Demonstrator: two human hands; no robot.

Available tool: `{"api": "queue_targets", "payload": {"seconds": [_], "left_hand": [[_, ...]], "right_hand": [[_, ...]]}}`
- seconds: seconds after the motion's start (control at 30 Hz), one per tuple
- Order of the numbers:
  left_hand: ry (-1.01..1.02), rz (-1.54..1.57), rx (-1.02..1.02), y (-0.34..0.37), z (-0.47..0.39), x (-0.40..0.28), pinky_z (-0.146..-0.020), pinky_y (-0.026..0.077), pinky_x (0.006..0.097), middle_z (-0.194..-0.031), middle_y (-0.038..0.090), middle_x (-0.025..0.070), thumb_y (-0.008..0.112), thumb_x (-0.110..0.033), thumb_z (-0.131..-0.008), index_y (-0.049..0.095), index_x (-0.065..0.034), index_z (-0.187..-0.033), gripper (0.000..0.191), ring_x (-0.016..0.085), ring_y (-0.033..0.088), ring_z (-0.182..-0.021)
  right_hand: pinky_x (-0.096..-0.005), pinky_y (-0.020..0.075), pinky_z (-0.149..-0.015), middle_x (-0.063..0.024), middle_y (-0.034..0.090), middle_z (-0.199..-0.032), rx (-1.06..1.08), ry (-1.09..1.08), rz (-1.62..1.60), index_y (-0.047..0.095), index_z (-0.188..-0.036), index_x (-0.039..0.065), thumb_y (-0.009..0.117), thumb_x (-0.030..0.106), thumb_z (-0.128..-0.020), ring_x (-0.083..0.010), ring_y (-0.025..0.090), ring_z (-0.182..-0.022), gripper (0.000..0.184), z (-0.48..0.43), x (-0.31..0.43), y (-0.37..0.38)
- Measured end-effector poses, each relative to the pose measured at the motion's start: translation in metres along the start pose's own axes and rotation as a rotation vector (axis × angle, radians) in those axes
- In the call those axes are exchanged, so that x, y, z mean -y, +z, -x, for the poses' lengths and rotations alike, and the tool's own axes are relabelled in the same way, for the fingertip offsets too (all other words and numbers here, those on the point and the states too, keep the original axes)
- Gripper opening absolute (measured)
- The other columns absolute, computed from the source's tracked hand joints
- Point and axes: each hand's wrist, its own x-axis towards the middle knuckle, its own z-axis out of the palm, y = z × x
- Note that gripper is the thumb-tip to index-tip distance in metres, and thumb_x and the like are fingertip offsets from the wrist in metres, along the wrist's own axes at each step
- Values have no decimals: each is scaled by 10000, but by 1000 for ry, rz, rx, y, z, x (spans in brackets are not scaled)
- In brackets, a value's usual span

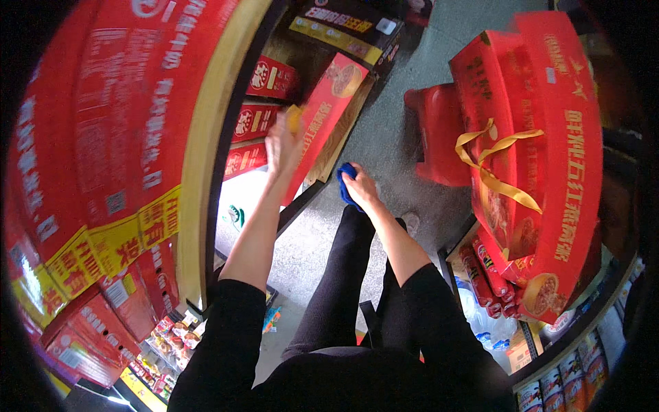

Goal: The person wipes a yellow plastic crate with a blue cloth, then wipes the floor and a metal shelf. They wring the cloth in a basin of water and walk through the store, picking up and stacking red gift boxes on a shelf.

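My left hand [283,147], blurred, is at the lower shelf against a long red gift box [332,110] that stands on edge, printed with food and writing. A small yellow item [294,118] is at its fingertips; blur hides whether it is a ribbon or a cloth. In my right hand [361,186] is a crumpled blue cloth [346,177], held above my knee. Behind the gift box, several smaller red boxes [255,121] sit stacked on the shelf.
Large red cartons [123,92] fill the left shelf above a wooden edge [219,103]. To the right, red gift boxes with a gold ribbon [507,193] stand near a red plastic stool [443,134]. A black box [345,31] lies at the shelf's far end. Grey floor [396,170] runs between.
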Motion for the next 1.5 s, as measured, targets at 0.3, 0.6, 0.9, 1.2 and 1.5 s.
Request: {"api": "queue_targets", "payload": {"seconds": [0.3, 0.6, 0.9, 1.2, 1.5], "left_hand": [[649, -817, 996, 97, 74, 56, -927, 465, 406, -1314, 557, 61, 496, -186, -900, 533, -199, -1357, 459, 277, 540, -1159], [685, -1094, 710, 127, 73, 89, -843, 439, 381, -1401, 513, 131, 489, -183, -897, 585, -87, -1284, 411, 260, 545, -1110], [753, -1329, 768, 138, 42, 146, -1002, 389, 420, -1316, 573, 147, 492, -226, -917, 654, -90, -1210, 361, 299, 531, -1223], [-366, -418, 604, 70, -21, 115, -856, 524, 524, -1048, 689, 227, 510, -437, -898, 648, -104, -1204, 473, 420, 667, -977], [-687, -54, -490, 29, -37, 62, -646, 490, 492, -807, 681, 243, 508, -355, -961, 702, 29, -874, 438, 377, 652, -735]], "right_hand": [[-456, 506, -912, -241, 665, -1134, 51, 105, 22, 546, -1319, 148, 607, 462, -886, -416, 635, -1073, 539, 57, -85, -29], [-335, 529, -795, -109, 689, -1017, -363, 135, -208, 582, -1281, 49, 662, 305, -926, -197, 658, -867, 444, 73, -166, -80], [-312, 522, -789, -94, 669, -1032, -371, 171, -286, 572, -1268, 43, 657, 284, -937, -161, 636, -877, 418, 72, -175, -94], [-384, 516, -880, -179, 692, -1110, -304, 270, -151, 565, -1299, 78, 643, 361, -925, -296, 673, -1017, 475, 104, -160, -108], [-410, 502, -902, -176, 673, -1151, -223, 193, -121, 589, -1249, 87, 632, 362, -922, -332, 653, -1068, 429, 148, -95, -137]]}}
